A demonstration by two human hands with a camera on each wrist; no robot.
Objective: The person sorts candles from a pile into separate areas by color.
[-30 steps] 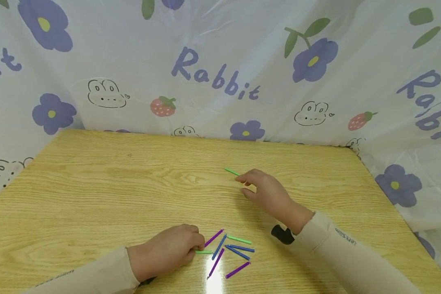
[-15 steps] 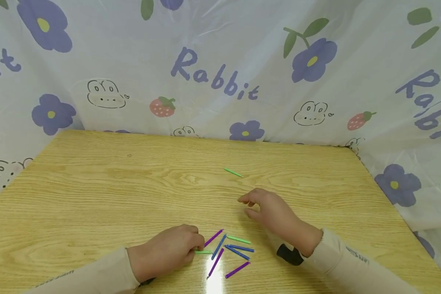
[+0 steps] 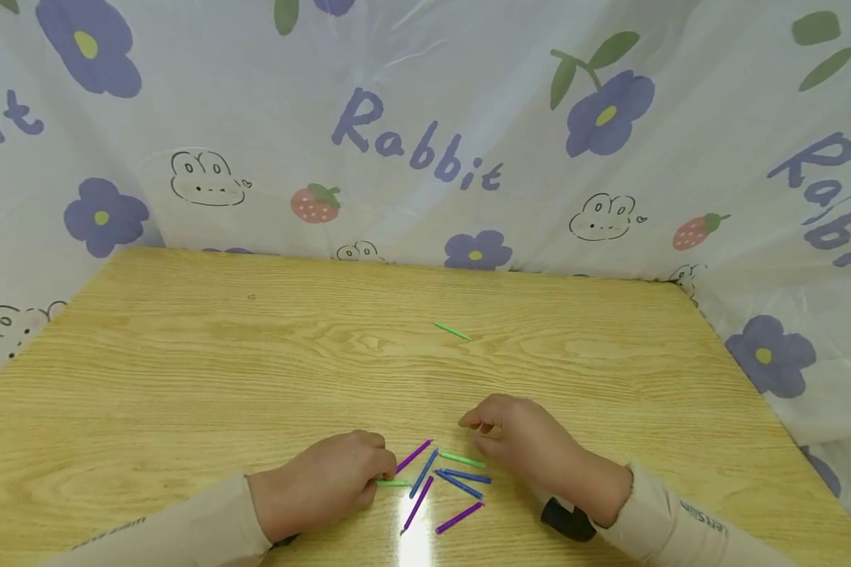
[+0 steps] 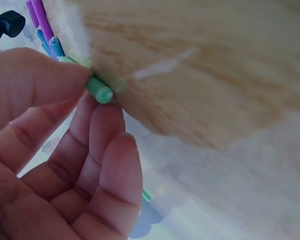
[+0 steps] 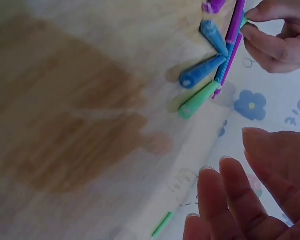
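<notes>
By the pile (image 3: 461,486), our left hand (image 3: 326,480) pinches a stick (image 4: 99,90) — bumping could scatter others; our right hand (image 3: 528,445) hangs relaxed, empty.

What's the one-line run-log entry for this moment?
left hand: pinches green stick | right hand: holds nothing | near hands: blue sticks, purple sticks, second green stick | farther off: lone green stick

Left sleeve (image 3: 184,524), right sleeve (image 3: 670,531): both were beige, with dark lettering (image 3: 705,517). Rounded black piece (image 3: 567,520) showed at right wrist (image 3: 605,494).
</notes>
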